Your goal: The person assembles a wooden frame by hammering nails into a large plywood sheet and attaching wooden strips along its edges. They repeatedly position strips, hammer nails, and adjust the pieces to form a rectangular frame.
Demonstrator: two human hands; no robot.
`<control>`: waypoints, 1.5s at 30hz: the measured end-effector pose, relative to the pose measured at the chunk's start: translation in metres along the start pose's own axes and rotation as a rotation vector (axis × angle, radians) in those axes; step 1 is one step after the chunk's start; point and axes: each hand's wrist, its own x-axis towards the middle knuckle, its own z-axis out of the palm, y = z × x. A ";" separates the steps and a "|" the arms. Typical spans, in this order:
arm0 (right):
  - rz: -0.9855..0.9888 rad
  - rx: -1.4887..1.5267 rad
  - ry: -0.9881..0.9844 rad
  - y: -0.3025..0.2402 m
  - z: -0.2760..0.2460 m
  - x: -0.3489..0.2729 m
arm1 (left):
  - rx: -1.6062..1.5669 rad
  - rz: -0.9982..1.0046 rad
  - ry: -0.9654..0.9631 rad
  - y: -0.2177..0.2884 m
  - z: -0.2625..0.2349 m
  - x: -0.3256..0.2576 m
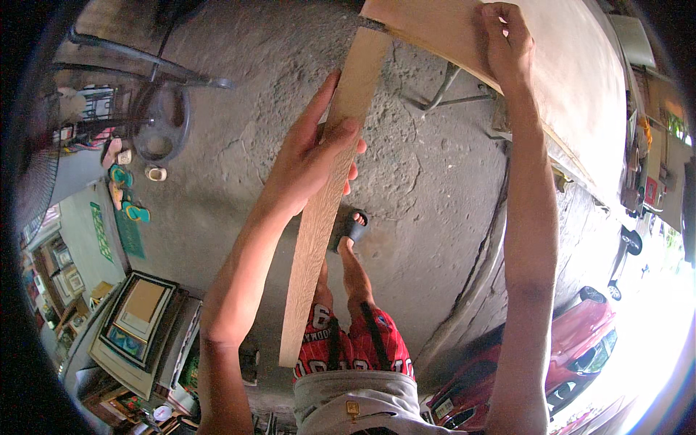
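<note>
My left hand (pixel 315 163) is wrapped round a long, narrow wooden board (pixel 319 239) of light brown colour. The board slants from near my shorts up to the corner of a plywood tabletop (pixel 573 80), where its far end meets or overlaps a dark gap; I cannot tell whether they touch. At the tabletop's near edge, my right hand (pixel 511 47) rests with its fingers curled in. Whatever those fingers hold, if anything, is hidden.
Metal legs (pixel 442 90) show beneath the tabletop. A grey pedestal fan base (pixel 161 123) and several slippers (pixel 136 212) lie at the left. Stacked picture frames (pixel 138 319) stand lower left. A red car (pixel 536 348) is parked at the lower right. The concrete floor (pixel 239 159) is rough.
</note>
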 end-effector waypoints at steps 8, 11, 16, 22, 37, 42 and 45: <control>0.176 0.017 -0.075 -0.012 0.001 0.001 | 0.011 -0.036 0.065 0.010 0.007 0.004; 0.059 -0.023 -0.031 -0.010 0.002 0.001 | 0.014 -0.040 0.085 0.013 0.008 0.003; -0.004 -0.019 -0.016 -0.008 0.005 0.001 | 0.022 -0.045 0.085 0.016 0.005 0.002; 0.041 -0.024 -0.045 -0.010 0.002 0.000 | 0.037 -0.055 0.074 0.023 0.002 0.000; -0.006 -0.117 -0.012 -0.011 0.000 0.000 | 0.075 -0.062 0.079 0.013 0.000 -0.002; 0.119 -0.022 -0.051 -0.010 0.000 -0.001 | 0.053 -0.078 0.128 0.017 -0.002 0.002; 0.108 0.071 -0.074 -0.009 0.002 -0.001 | 0.045 -0.061 0.119 0.019 -0.003 0.003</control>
